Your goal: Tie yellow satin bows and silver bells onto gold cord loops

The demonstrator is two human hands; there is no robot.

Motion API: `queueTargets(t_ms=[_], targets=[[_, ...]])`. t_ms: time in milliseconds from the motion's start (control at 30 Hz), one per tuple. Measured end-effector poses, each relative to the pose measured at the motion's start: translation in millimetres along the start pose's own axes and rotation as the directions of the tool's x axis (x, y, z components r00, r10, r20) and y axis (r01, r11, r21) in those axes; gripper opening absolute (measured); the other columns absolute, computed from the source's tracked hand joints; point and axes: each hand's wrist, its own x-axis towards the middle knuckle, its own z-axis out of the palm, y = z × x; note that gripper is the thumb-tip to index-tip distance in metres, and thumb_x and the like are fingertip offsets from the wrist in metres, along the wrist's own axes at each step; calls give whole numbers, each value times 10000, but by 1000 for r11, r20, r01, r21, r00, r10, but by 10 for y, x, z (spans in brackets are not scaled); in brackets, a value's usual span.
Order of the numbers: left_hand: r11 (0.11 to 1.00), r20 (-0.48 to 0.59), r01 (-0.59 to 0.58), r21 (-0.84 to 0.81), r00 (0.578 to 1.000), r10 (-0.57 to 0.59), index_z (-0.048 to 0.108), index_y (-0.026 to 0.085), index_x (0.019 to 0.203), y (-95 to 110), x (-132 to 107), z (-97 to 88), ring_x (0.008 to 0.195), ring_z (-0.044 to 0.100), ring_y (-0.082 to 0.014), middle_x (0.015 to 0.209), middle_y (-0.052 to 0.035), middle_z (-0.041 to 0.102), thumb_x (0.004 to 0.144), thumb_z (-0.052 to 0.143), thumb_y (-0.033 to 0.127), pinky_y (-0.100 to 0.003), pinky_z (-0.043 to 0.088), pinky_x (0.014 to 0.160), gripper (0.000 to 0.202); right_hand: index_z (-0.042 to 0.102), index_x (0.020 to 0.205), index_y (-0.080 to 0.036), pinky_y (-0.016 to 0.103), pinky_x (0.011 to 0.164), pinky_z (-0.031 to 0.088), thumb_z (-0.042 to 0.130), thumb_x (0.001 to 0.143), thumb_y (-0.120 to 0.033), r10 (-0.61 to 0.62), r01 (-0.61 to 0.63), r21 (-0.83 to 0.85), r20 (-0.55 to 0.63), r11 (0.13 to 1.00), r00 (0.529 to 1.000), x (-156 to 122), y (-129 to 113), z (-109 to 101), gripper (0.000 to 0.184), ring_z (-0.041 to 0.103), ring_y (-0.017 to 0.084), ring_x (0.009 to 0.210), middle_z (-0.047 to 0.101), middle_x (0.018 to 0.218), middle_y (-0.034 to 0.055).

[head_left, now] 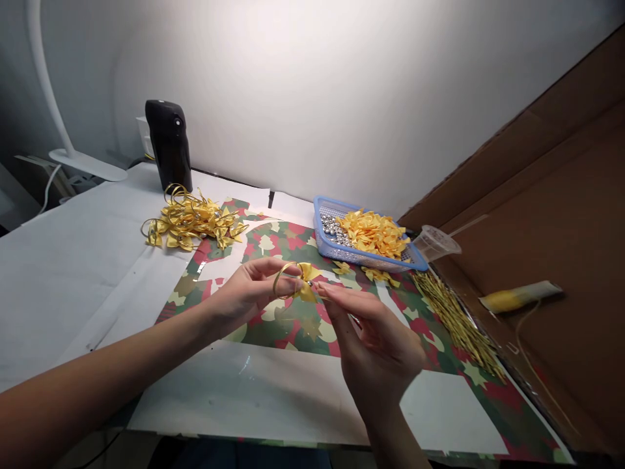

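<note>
Over the camouflage-patterned paper (pixel 293 332), your left hand (pixel 247 293) pinches a gold ribbon bow (pixel 305 283) by its loop, while your right hand (pixel 375 352) keeps its fingers (pixel 332 293) pressed together just beside it. At one o'clock sits a blue plastic tray (pixel 316 218) of yellow ribbon pieces (pixel 374 233) and silver beads (pixel 334 229); at ten o'clock lies a heap of looped gold bows (pixel 190 221).

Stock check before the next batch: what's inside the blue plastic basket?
The blue plastic basket holds a heap of yellow satin ribbon pieces on its right side and silver beads on its left. The heap covers the basket floor beneath it, so anything under there cannot be seen.
</note>
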Motion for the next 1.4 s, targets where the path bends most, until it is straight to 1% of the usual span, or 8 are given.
queueTargets(t_ms=[367, 467, 600, 767, 933, 1067, 1267, 1400], targets=[[1000, 0, 0, 7, 1000, 0, 742, 179, 667, -8, -2, -7, 647, 618, -75, 632, 32, 692, 541, 866, 176, -187, 442, 681, 176, 709, 945, -243, 354, 732, 607, 660, 735, 42, 23, -23, 14, -5, 1000, 1000, -15, 18, 9, 358, 713, 195, 817, 751, 887, 4], [1000, 13, 0, 18, 1000, 0, 750, 185, 683, -5, -5, -8, 658, 618, -76, 652, 27, 699, 548, 864, 187, -186, 443, 684, 177, 715, 914, -248, 335, 734, 608, 669, 753, -3, 100, -99, 25, -17, 995, 995, -11, 13, 9, 297, 714, 186, 811, 754, 872, -5], [998, 25, 4, 55, 1000, -5, 762, 186, 707, 1, -4, -5, 659, 604, -72, 668, 19, 703, 557, 863, 224, -183, 438, 681, 184, 720, 855, -234, 319, 679, 623, 682, 775, -90, 227, -225, 67, -26, 972, 973, 22, -5, 6, 169, 722, 189, 772, 758, 826, 1], [992, 40, -17, 122, 999, 12, 771, 194, 739, -6, 4, -26, 667, 586, -85, 689, 3, 706, 578, 848, 250, -209, 434, 686, 187, 717, 825, -215, 299, 650, 628, 691, 768, -107, 302, -294, 128, -44, 947, 952, 48, -14, 6, 126, 726, 185, 741, 754, 777, 4], [990, 35, -24, 138, 999, 20, 772, 201, 749, -10, 3, -40, 688, 592, -101, 715, -6, 708, 589, 838, 253, -239, 437, 717, 181, 720, 835, -212, 297, 662, 626, 695, 764, -95, 303, -295, 144, -36, 945, 952, 28, -8, -2, 139, 724, 184, 759, 756, 805, 9], [991, 47, -23, 132, 999, 17, 773, 201, 748, -1, -3, -25, 686, 597, -101, 711, -7, 710, 593, 838, 259, -231, 441, 709, 177, 721, 850, -215, 287, 668, 626, 682, 769, -71, 270, -262, 146, -42, 954, 962, 24, -9, -8, 170, 724, 174, 757, 756, 808, 5], [993, 50, -16, 116, 999, 10, 773, 200, 749, -2, -5, -11, 669, 592, -79, 693, 6, 710, 590, 844, 245, -201, 437, 700, 180, 719, 852, -221, 268, 677, 620, 687, 764, -57, 263, -255, 143, -34, 956, 964, 29, -5, -2, 189, 718, 161, 763, 752, 811, -4], [994, 42, -9, 109, 999, 5, 771, 205, 741, -1, -7, -13, 671, 593, -86, 697, 5, 710, 583, 846, 243, -218, 433, 709, 180, 716, 864, -226, 251, 680, 615, 679, 770, -49, 242, -236, 125, -29, 964, 970, 25, -9, 1, 204, 715, 150, 770, 750, 812, -15]])
